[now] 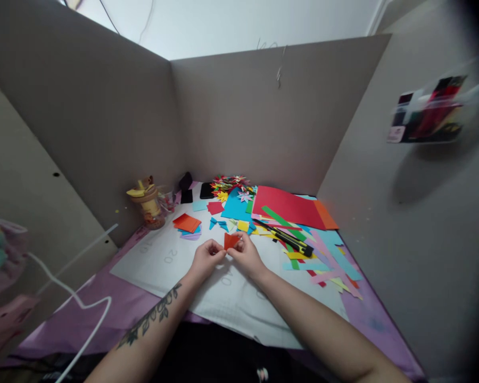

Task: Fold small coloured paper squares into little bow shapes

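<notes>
Between my two hands is a small piece of orange-red paper (pixel 230 241), partly folded and held just above the white sheet (pixel 239 298). My left hand (pixel 206 256) pinches its lower left corner with thumb and forefinger. On the other side, my right hand (pixel 247 255) grips its right edge, fingers behind the paper. Just beyond my hands lie small folded blue pieces (pixel 219 223) and a yellow one (pixel 243 226). To the left is a stack of square papers, orange (pixel 187 222) on top, blue and purple below.
Red sheets (pixel 285 208) lie at the back right. A yellow-and-black cutter knife (pixel 289 240) rests among coloured paper strips (pixel 303 266). Paper stars (pixel 231 184) are heaped at the back. A brown-and-yellow cup (pixel 147 205) stands left. Grey panels (pixel 259 117) enclose the table.
</notes>
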Tool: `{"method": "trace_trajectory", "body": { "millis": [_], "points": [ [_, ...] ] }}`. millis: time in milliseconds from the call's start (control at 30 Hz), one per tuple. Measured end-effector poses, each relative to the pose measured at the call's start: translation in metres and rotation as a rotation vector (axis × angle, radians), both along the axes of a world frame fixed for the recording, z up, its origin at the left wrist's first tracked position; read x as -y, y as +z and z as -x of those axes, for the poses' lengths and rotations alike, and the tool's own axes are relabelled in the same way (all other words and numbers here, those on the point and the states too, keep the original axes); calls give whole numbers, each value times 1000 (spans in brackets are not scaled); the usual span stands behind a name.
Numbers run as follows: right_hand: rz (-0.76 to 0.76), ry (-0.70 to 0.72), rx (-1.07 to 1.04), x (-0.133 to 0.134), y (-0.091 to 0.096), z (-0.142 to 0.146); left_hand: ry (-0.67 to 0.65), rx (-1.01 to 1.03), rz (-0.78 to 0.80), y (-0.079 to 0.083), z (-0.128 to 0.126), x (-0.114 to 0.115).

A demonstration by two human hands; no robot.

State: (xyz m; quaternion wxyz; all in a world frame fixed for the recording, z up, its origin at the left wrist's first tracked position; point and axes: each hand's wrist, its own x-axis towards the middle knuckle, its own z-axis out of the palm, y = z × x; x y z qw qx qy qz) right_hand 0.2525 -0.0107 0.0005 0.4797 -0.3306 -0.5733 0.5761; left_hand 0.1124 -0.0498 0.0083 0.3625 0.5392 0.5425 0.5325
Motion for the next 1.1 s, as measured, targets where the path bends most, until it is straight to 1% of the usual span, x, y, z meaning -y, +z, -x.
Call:
{"method": "trace_trajectory", "body": {
  "millis": [167,267,433,567,733,800,1000,1100],
  "points": [
    [29,-20,-4,1,-1,2,-19,30,-32,1,-3,0],
    [41,-59,-9,3,1,2,-25,13,-51,-2,-5,0],
    [68,-50,-63,6,2,5,-26,-41,-65,-4,-5,0],
    [142,-58,-141,3,-1,7,-18,-131,-84,-3,-7,1],
    [230,-150,-268,-3,-2,5,-39,-236,-89,-1,-12,3],
    [253,-154,-316,-5,0,4,-42,-252,-87,-1,-13,4],
    [224,-117,-424,-13,13,-4,-66,-279,-72,1,-14,6],
    [175,-185,-451,-20,15,-11,-42,-248,-87,-1,-12,5]
  ]
}}
